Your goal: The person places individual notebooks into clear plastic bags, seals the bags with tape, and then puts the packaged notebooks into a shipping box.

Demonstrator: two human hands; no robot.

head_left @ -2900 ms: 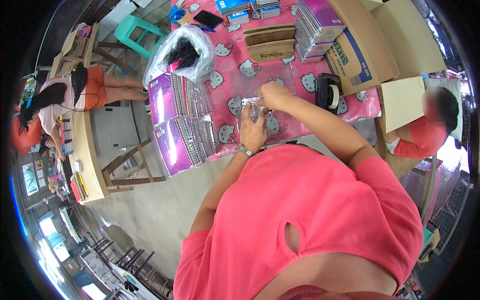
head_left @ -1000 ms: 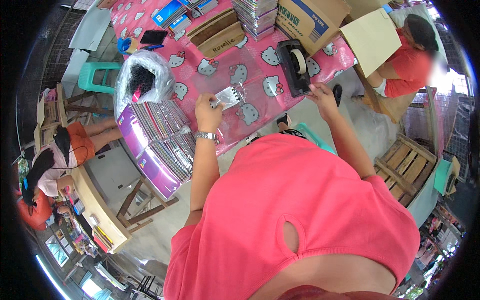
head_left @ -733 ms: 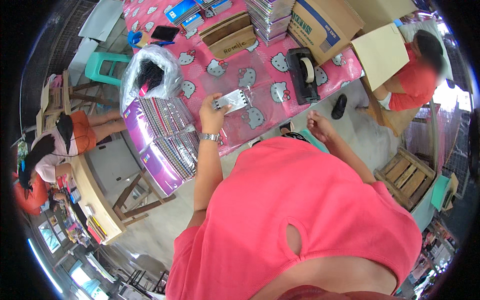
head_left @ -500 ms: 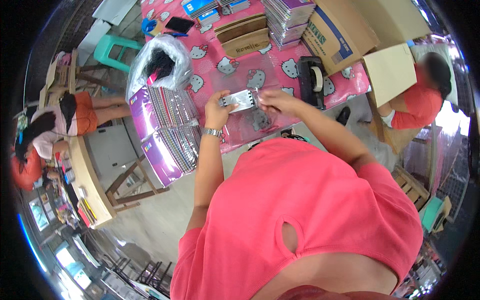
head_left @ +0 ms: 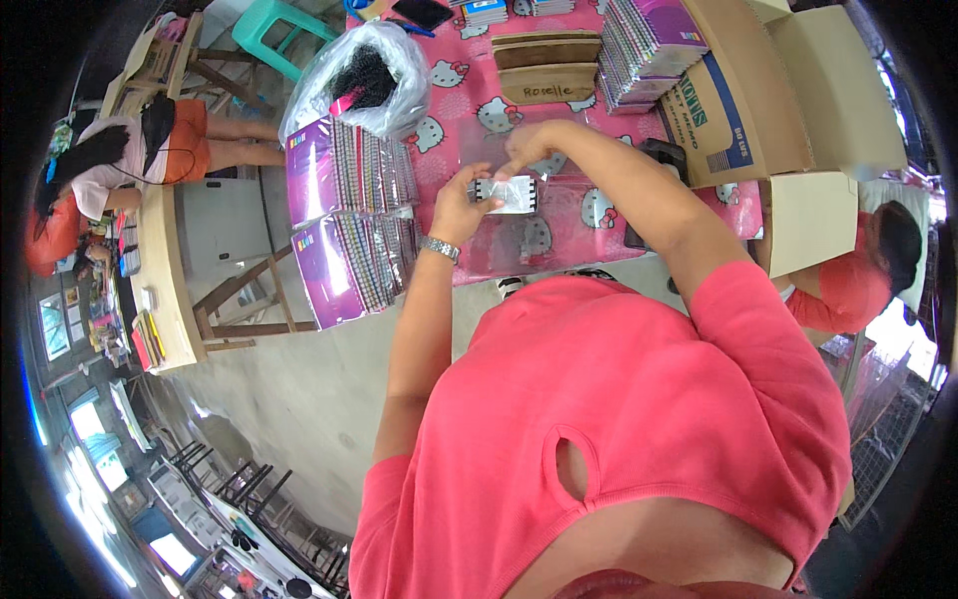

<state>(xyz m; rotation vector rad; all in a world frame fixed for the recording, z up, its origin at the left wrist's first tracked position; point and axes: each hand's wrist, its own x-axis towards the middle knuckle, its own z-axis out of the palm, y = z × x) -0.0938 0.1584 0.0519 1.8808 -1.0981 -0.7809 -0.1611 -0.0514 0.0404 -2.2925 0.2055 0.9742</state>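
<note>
A small white pad (head_left: 515,197) with dark binding rings at its short ends lies in front of me, with a shine like clear plastic over it. My left hand (head_left: 459,207) is closed on its left end, thumb on top. My right hand (head_left: 532,147) reaches over its upper edge, fingers curled together and pointing down at it. Whether a plastic flap is between those fingers I cannot make out. Clear plastic sleeves (head_left: 504,247) lie under and around the pad on the pink patterned tablecloth (head_left: 449,100).
Purple spiral notebooks (head_left: 311,172) are stacked at the left, below a clear bag (head_left: 407,90) of black material. A wooden holder (head_left: 549,85), another notebook stack (head_left: 649,40) and a cardboard box (head_left: 743,100) stand beyond. A black tape dispenser (head_left: 664,155) sits behind my right forearm. Two people are nearby.
My right hand has moved from the pad's right end to above its upper edge. My left hand still holds the pad. The whole view has shifted, with table things now farther right.
</note>
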